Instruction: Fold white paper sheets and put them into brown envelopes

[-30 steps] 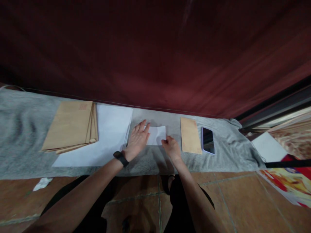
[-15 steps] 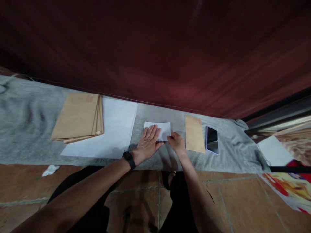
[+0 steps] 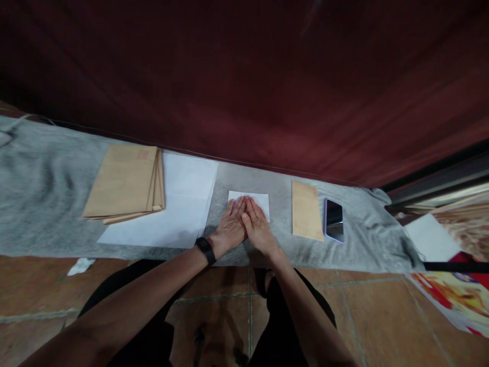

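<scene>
Head view: our left hand (image 3: 231,224) and right hand (image 3: 260,229) lie open, palms down, touching side by side, fingers on a small white paper (image 3: 265,202) on the cloth-covered bench (image 3: 367,239). Our right hand has just left the paper's right edge, so both hands now seem to press it. To the left, brown envelopes (image 3: 122,178) overlap large white sheets (image 3: 187,193); to the right, a single envelope (image 3: 306,211) and phone (image 3: 334,221). Beyond is dark red cloth (image 3: 244,102).

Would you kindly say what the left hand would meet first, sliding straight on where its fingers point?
Most likely the right hand, which slants in beside the left hand, though whether they overlap is unclear. Beyond lie white paper and gray cloth.
</scene>
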A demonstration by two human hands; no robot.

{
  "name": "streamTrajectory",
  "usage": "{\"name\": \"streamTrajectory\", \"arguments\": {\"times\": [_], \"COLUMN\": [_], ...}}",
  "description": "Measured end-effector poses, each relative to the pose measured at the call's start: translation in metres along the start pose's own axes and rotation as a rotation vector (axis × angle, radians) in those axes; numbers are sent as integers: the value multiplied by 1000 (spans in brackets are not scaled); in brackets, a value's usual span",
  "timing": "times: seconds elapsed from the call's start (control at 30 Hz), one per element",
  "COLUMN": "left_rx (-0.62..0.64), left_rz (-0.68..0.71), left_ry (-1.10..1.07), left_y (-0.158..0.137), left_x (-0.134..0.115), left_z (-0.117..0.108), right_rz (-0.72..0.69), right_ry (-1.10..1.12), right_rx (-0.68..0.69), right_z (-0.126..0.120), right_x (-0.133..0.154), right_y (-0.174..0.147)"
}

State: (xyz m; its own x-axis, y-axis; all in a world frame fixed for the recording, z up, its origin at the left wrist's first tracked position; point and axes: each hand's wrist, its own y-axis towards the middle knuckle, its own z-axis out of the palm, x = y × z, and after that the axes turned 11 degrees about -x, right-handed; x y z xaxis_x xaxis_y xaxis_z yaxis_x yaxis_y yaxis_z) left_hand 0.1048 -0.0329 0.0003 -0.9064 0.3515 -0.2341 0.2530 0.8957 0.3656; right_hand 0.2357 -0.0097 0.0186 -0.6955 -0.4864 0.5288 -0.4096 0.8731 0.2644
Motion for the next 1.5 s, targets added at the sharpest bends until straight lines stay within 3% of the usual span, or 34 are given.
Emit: {"name": "streamTrajectory", "arguments": {"times": [0.3, 0.7, 1.23, 1.5], "left_rx": [75, 29, 80, 42], "left_rz": [-59, -136, -11, -23], "left_ry": [85, 162, 167, 116], "left_y": [1, 1, 1, 3], "left_x": [4, 33, 55, 46], "left_z": [-12, -13, -39, -40], "right_rz": [29, 37, 115, 127], "right_ry": [-187, -370, -420, -433], "right_rx": [-9, -108, -77, -71], "right_z": [4, 0, -17, -18], "right_x": [-3, -22, -30, -25], "right_y": [-3, -9, -12, -11]}}
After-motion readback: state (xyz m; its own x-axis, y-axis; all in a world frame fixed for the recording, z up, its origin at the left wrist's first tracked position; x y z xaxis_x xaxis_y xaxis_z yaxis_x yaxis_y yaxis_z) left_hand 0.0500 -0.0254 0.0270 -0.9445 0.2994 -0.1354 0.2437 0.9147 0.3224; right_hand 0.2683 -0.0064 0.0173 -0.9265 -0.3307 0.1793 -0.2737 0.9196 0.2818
